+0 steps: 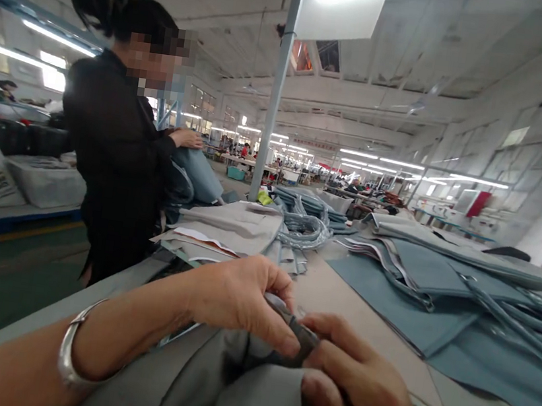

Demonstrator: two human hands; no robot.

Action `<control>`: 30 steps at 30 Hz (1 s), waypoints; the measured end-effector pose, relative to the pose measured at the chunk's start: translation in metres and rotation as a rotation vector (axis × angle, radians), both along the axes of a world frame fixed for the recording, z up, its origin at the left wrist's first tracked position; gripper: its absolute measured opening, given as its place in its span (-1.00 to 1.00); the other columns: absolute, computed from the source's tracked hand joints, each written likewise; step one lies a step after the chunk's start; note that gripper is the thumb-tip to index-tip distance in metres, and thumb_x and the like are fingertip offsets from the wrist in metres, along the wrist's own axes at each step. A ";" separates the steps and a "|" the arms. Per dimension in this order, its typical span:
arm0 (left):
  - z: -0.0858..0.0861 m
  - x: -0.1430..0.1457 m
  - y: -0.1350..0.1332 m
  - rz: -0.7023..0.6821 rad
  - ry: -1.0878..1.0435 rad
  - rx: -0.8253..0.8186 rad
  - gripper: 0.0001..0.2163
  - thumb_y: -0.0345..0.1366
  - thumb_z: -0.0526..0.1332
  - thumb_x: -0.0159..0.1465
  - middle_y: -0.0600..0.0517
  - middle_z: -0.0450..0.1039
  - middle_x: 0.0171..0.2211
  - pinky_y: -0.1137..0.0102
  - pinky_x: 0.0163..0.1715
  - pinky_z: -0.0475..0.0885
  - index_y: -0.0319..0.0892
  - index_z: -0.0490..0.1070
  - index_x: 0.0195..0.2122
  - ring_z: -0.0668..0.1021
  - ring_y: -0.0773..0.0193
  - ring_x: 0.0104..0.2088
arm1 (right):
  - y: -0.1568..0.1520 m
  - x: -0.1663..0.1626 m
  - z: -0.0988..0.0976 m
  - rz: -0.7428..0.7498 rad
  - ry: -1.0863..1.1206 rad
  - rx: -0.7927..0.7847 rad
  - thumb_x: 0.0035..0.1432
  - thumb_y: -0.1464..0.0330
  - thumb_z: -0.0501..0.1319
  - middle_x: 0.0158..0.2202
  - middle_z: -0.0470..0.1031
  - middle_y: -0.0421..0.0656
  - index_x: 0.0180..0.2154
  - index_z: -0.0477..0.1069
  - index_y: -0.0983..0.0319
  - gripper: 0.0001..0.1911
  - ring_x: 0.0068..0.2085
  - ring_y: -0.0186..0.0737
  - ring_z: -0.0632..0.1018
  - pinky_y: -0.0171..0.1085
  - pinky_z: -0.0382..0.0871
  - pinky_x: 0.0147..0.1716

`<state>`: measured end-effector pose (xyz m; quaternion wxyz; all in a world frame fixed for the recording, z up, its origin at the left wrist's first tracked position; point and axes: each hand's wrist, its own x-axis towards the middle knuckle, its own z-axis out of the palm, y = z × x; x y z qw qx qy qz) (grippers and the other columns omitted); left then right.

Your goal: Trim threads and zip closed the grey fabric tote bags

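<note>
Two hands: left hand (238,298) and right hand (351,387) meet at the near edge of the surface (365,322), touching one another over grey fabric (226,390).
Left grip: thumb and fingers closed together, pinching a small dark piece (302,335) at the fabric's edge; a silver bangle (69,349) sits on that wrist.
Right grip: fingers curled shut on the same dark piece and the fabric beneath it; the thumb presses on the cloth lower down.
Dark piece: sits between the two thumbs, just above the bunched fabric; mostly covered, so I cannot tell what it is.
Grey fabric: lies bunched under both hands at the surface's near edge, part of it running out of view below.
Blue-grey panels (421,276): stacked flat to the right, well apart from the hands, with straps trailing across them.
Pale pile (232,228): folded pieces beyond the left hand, near a tangle of straps (305,227).
Co-worker: a person in a black top (113,149) stands at the far left side of the surface, handling a blue-grey piece.
Risk: both grips crowd one tiny spot, so a slip could likely let the piece spring loose or nip a fingertip.
Risk: the bunched cloth hangs over the edge and its weight may drag the work off line.
</note>
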<state>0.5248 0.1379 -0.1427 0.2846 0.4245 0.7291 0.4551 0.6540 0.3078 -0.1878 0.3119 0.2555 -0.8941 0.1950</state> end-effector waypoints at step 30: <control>-0.037 -0.045 0.004 0.089 -0.139 0.053 -0.83 -0.27 0.30 0.06 0.19 0.24 -0.57 0.48 -0.54 0.06 -0.22 0.38 -0.40 0.20 0.43 -0.54 | 0.023 -0.067 -0.038 -0.100 -0.434 -0.515 0.13 0.29 0.25 -0.57 0.26 -0.30 -0.51 0.15 0.22 -0.69 -0.51 -0.40 0.29 -0.40 0.14 -0.52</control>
